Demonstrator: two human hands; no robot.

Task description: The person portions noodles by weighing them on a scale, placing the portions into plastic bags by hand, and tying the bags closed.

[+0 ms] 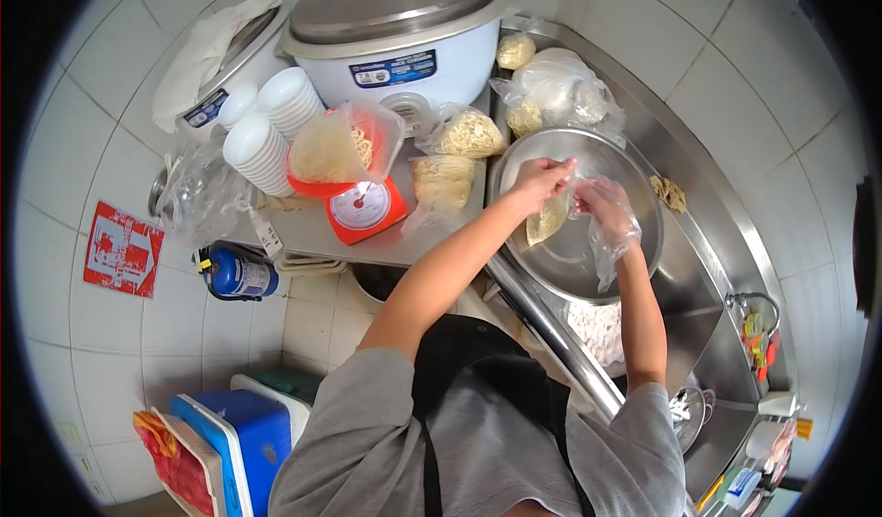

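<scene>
Okay, left hand (pixel 544 179) pinches the bag (pixel 548 221) up top; right hand (pixel 606 203), in clear plastic (pixel 614 244), has fingers curled beside it, exact grip unclear. Bag's over the bowl (pixel 571 267). Best keep it pinched, low inside the rim, so strays land there.

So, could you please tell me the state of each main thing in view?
Left hand, bare, pinched closed
Right hand, plastic-covered, curled
Small bag, held up, partly filled
Metal bowl, upright
Large cooker, covered
White bowls, stacked
Red tray, lined, holding noodles
Scale, loaded
</scene>
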